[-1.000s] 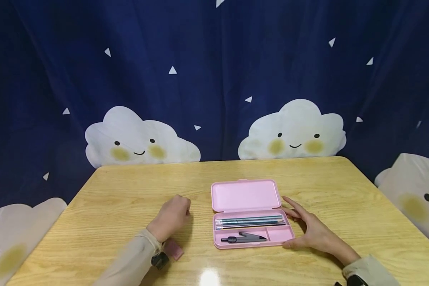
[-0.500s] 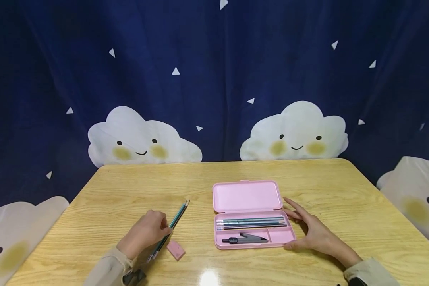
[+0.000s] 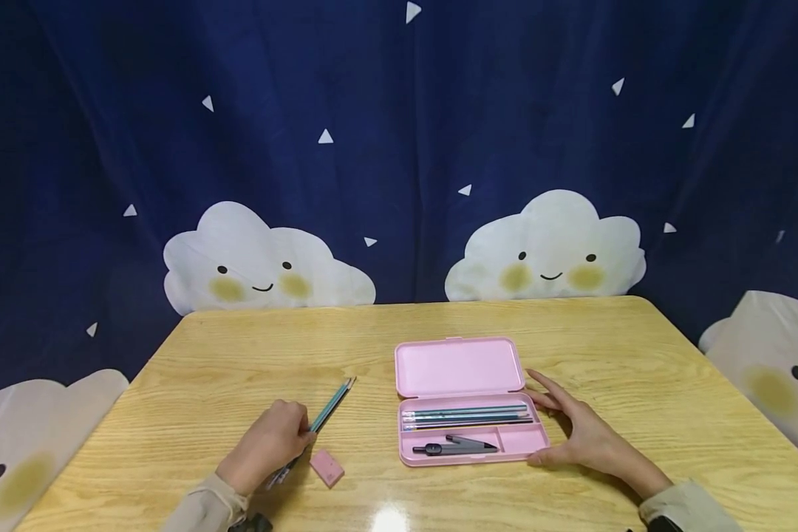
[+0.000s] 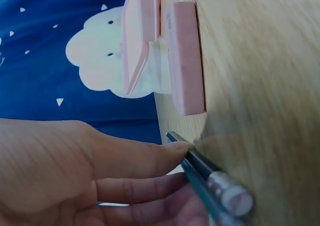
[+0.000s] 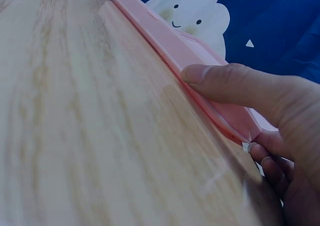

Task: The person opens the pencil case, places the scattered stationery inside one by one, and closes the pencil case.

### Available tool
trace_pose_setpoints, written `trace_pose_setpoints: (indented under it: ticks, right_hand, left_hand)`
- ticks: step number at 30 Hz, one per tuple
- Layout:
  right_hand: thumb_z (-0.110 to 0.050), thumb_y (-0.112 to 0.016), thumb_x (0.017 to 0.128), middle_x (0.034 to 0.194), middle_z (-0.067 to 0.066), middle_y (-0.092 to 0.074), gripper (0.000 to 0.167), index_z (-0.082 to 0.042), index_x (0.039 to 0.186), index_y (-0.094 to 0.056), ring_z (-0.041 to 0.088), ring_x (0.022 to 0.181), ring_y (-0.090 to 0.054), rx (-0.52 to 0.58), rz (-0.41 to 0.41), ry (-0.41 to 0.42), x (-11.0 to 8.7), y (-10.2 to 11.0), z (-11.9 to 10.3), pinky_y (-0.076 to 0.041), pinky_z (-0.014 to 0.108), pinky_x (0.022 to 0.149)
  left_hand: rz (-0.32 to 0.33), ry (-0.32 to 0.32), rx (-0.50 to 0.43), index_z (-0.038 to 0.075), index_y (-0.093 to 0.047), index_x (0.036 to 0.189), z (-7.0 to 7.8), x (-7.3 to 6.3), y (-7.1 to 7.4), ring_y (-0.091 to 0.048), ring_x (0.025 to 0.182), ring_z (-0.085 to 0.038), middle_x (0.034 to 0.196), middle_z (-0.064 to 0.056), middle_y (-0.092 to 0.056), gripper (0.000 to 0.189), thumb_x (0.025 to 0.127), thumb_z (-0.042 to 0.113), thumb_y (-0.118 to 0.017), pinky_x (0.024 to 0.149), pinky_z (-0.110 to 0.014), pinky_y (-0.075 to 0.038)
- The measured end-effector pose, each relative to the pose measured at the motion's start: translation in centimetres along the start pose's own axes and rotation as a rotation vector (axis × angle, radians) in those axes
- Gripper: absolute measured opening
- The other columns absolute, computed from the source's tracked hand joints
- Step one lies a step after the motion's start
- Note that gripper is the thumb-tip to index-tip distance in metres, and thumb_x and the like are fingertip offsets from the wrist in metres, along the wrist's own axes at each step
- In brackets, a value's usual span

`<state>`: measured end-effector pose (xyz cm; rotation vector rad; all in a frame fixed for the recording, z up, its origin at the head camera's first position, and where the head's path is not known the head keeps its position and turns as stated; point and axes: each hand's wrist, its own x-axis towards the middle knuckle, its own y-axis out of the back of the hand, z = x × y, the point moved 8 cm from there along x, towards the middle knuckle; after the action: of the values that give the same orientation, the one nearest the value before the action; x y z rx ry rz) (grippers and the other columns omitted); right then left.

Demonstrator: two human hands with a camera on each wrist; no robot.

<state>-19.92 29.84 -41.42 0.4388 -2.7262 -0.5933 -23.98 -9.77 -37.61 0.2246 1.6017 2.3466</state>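
My left hand [image 3: 268, 445] pinches two pencils [image 3: 332, 405], one teal and one black, between thumb and fingers. They lie slanted, close over the table, with white-capped ends toward me in the left wrist view. A pink eraser [image 3: 327, 468] lies just right of that hand. My right hand [image 3: 588, 442] grips the right end of an open pink pencil case [image 3: 522, 438], thumb at the front corner and fingers at the back. Inside the case, several pencils [image 3: 465, 419] fill the long rear compartment. A grey drawing compass [image 3: 455, 446] lies in the front left compartment.
The case's lid [image 3: 459, 367] is folded back flat toward the far side. Everything rests on a wooden table [image 3: 253, 347], with a dark blue curtain [image 3: 412, 148] patterned with clouds behind its far edge.
My left hand has moved left and toward me, bringing the two pencils and the whole eraser into sight, and its fingers now pinch the pencils. My right hand stays on the case.
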Motion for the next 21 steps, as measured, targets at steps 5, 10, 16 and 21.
trace_pose_setpoints:
  ticks: [5,10,16,21]
  right_hand:
    - [-0.013,-0.090,0.064,0.139,0.025,-0.048,0.115,-0.006,0.153,-0.018,-0.002,0.126,-0.044,-0.021,0.009,-0.001,0.0,0.0,0.1,-0.031,0.007,0.098]
    - [-0.013,-0.090,0.064,0.138,0.024,-0.049,0.114,-0.005,0.153,-0.018,-0.002,0.126,-0.044,-0.020,0.007,0.005,0.0,0.0,0.0,-0.031,0.007,0.098]
    - [-0.008,-0.089,0.064,0.138,0.029,-0.047,0.114,-0.004,0.153,-0.017,-0.001,0.126,-0.044,0.015,-0.003,0.028,0.0,0.0,-0.1,-0.032,0.008,0.098]
    - [-0.007,-0.089,0.064,0.138,0.029,-0.046,0.114,-0.003,0.152,-0.016,0.000,0.126,-0.045,0.022,-0.005,0.034,0.0,0.0,-0.1,-0.033,0.009,0.098]
  left_hand:
    - [0.002,0.015,-0.004,0.005,-0.058,0.066,-0.2,0.0,0.0,-0.049,0.052,-0.011,0.061,-0.001,-0.052,0.023,0.081,0.006,-0.075,0.048,-0.026,-0.041]
    - [0.039,0.009,0.011,0.006,-0.057,0.065,-0.4,0.0,0.4,-0.048,0.053,-0.012,0.060,0.000,-0.052,0.024,0.080,0.006,-0.076,0.048,-0.027,-0.040]
    - [0.067,-0.013,0.015,0.007,-0.058,0.065,-0.1,0.3,1.0,-0.047,0.052,-0.012,0.060,0.000,-0.052,0.023,0.081,0.005,-0.075,0.048,-0.028,-0.040]
    - [0.130,-0.061,0.013,0.008,-0.056,0.063,0.8,0.4,1.6,-0.043,0.052,-0.011,0.057,0.002,-0.050,0.026,0.079,0.005,-0.076,0.048,-0.028,-0.038]
